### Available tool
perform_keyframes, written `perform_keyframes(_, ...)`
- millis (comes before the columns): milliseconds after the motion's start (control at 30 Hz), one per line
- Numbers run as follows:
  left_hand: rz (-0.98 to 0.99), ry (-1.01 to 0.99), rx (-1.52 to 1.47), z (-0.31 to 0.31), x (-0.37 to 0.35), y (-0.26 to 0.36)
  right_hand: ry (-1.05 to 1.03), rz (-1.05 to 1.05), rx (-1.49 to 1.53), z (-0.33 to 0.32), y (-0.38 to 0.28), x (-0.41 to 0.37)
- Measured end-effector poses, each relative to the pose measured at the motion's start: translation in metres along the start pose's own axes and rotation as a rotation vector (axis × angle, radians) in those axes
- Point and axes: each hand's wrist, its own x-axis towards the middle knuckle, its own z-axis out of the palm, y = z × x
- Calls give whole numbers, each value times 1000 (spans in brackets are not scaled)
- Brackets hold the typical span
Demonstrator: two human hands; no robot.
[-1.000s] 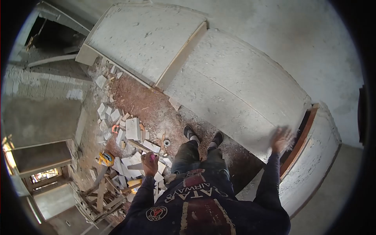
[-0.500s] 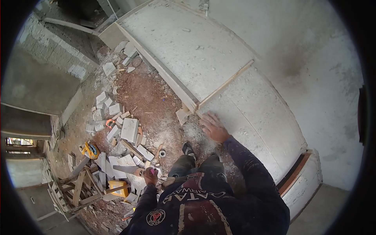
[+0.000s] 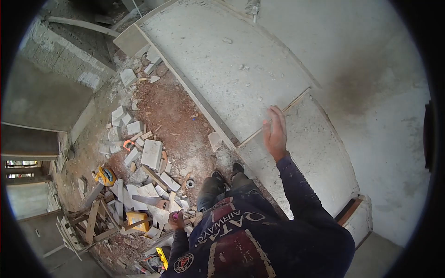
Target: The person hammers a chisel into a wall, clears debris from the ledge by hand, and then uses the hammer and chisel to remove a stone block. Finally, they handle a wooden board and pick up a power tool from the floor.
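Note:
My right hand [image 3: 276, 132] is raised over the low slab, fingers stretched out and the thumb apart, nothing in it. It overlaps the thin wooden strip [image 3: 296, 98] that crosses the pale slab surface [image 3: 208, 51]. Down at the left, my left hand [image 3: 176, 220] is closed around a small pink thing [image 3: 174, 215], mostly hidden by the fingers; I cannot tell its kind. Just beyond that hand, a handsaw [image 3: 147, 200] lies on the rubble, its handle end towards me.
A long board [image 3: 185, 85] edges the slab. White block pieces [image 3: 151, 154], wood offcuts, a yellow jerrycan [image 3: 138, 221] and a yellow bag [image 3: 105, 176] litter the ground at left. A yellow level [image 3: 162, 257] is near my left arm. A plastered wall [image 3: 384, 92] rises at right.
My right hand has moved from the slab's near edge, by the board's end, up and right to over the wooden strip. My left hand has lowered slightly, away from the saw.

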Motion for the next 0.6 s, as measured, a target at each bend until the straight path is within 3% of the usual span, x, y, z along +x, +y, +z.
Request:
perform_keyframes(67, -21, -1, 18, 0, 0, 14, -258, -192, 217, 17, -33, 24)
perform_keyframes(100, -32, -16, 25, 3, 2, 24, -268, -206, 231, 33, -45, 33)
perform_keyframes(167, -86, 18, 69, 7, 12, 46, -477, -371, 313, 70, -63, 51)
perform_keyframes(267, -111, 50, 70, 17, 52, 51, -553, -530, 190, 146, -54, 85)
perform_keyframes(400, 16, -5, 126, 13, 114, 81, -532, -441, 79, 205, -48, 159)
perform_keyframes(467, 33, -59, 196, 15, 160, 68, -477, -447, -138, 232, -38, 202)
perform_keyframes(533, 29, -114, 293, 21, 222, 60, -408, -346, -259, 253, -29, 244)
perform_keyframes(600, 82, -171, 242, 15, 294, 36, -192, -118, -411, 267, -11, 277)
